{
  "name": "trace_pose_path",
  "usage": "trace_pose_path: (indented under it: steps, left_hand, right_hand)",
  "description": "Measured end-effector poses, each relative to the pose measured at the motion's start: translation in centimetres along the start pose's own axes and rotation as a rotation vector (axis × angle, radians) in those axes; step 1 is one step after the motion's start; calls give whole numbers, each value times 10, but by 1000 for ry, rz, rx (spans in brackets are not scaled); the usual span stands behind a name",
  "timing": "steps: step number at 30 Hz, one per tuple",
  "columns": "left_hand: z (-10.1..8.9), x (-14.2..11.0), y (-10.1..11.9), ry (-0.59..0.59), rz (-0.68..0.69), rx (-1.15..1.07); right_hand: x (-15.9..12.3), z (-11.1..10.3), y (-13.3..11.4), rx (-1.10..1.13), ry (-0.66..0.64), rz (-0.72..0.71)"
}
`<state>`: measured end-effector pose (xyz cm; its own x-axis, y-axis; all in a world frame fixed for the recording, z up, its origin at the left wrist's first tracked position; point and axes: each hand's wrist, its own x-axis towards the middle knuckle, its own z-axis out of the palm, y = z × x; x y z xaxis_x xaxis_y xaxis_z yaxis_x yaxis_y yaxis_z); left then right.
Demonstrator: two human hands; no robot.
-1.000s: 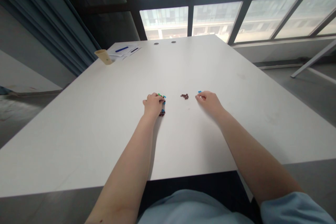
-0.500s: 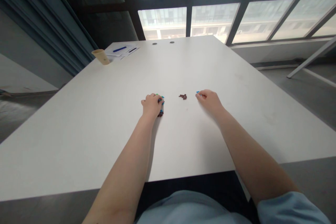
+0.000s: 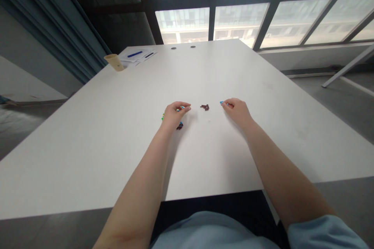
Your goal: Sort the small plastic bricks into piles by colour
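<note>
My left hand hovers above a small mixed cluster of toy building bricks, fingers stretched to the right. A narrow gap shows between thumb and forefinger, and I see nothing in it. The hand partly hides the cluster: green bricks peek out at its left, dark brown ones under the wrist side. Farther right lies a little pile of brown bricks, apart from both hands. Beyond that pile, my right hand pinches a small blue brick at the fingertips, close to the tabletop.
The white table reaches toward the windows. Near its far left edge stand a beige cup and papers with a blue pen on them. Two dark round discs lie at the far end.
My left hand has shifted right and its fingers have stretched out from the mixed cluster, uncovering green bricks at its left. My right hand stays nearly in place with the blue brick.
</note>
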<state>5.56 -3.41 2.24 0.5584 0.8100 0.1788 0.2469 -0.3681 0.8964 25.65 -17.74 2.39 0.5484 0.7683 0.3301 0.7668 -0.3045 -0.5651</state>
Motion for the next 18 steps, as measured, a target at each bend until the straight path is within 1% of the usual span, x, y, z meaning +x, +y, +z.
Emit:
trace_pose_path:
  steps: [2,4,5,7,9,11,15,18]
  left_hand:
    - [4,-6,11,-125,-51,-324]
    - [9,-13,21,-259,-67,-586]
    - [11,-15,25,-314,-53,-683]
    - [14,-19,30,-406,4,-803]
    - [16,-20,32,-476,70,-842]
    - [17,-20,31,-523,119,-833]
    - [17,-20,30,-563,172,-786]
    - [17,-20,30,-566,166,-770]
  right_hand:
    - [0,0,0,1,-4,-5]
    - [0,1,0,3,-8,-3]
    - [0,2,-1,4,-9,-2]
    - [0,2,-2,1,-10,-3]
    - [0,2,-2,3,-8,-8]
    - [0,3,-2,8,-4,-15]
    - [-1,5,0,21,0,-18]
    - [-1,4,-2,50,15,-37]
